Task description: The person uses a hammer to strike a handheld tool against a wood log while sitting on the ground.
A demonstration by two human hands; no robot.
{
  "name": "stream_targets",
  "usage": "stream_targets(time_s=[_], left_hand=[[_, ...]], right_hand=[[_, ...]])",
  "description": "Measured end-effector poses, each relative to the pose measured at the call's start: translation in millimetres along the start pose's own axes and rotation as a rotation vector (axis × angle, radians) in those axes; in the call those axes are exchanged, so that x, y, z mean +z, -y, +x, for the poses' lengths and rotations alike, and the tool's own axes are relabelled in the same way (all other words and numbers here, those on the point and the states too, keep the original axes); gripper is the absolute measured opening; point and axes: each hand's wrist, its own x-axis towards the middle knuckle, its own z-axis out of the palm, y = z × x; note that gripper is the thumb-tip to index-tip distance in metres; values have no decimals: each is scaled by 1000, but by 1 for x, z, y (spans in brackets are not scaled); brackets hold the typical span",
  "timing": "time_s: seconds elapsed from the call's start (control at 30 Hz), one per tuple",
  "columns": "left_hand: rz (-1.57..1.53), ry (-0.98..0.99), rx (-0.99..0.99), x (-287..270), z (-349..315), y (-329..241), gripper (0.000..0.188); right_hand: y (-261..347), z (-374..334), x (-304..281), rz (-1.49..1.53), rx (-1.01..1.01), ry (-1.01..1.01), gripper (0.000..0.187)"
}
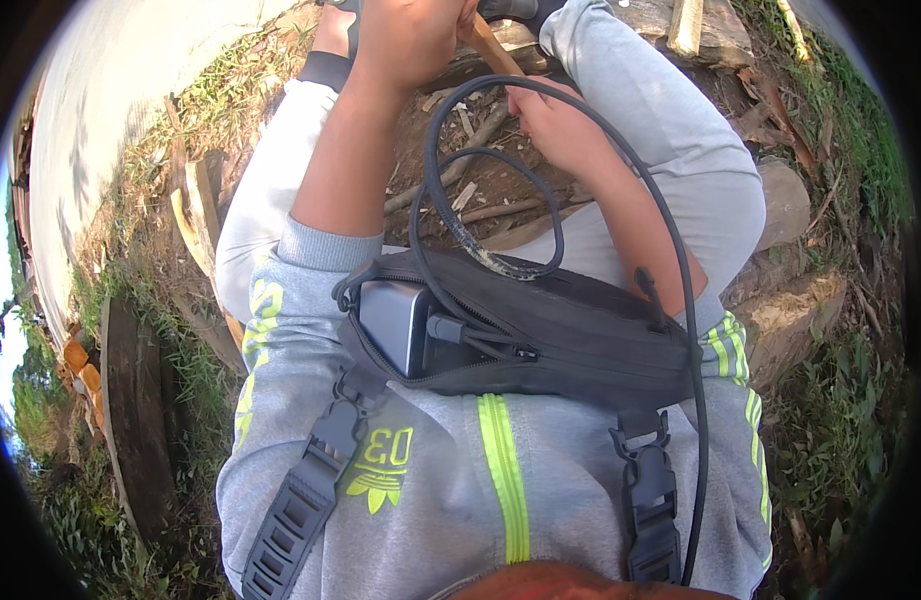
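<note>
My left hand (412,42) is at the top edge, partly cut off by the frame, with its fingers closed. Against those fingers lies a brown wooden stick (492,44), slanting down to the right. My right hand (558,122) is closed around the stick's lower end, partly behind a looping black cable (432,165). What the stick's far end looks like is hidden by my left hand and the frame edge. Under my hands, between my bent legs, wood chips (464,196) are scattered over bare soil.
A black chest bag (590,330), unzipped, holds a grey box-shaped device (392,325) with a plugged-in cable. Logs (715,30) lie ahead and a stone-like block (785,210) sits at right. A dark plank (135,400) stands at left, near a pale paved strip (130,110).
</note>
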Motion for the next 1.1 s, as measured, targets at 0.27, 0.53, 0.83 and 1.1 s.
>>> stream_targets(time_s=[0.27,0.53,0.83,1.1], left_hand=[[184,-11,-237,-6,-4,-19,57],[653,549,-119,-17,-35,-58,48],[364,-135,-199,0,-59,-48,42],[543,19,164,14,-68,-29,43]], right_hand=[[8,-15,-9,656,-83,-58,47],[-12,-19,-14,329,36,59,50],[3,-7,-19,-85,-9,-13,52],[12,-20,-10,-499,-65,-141,44]])
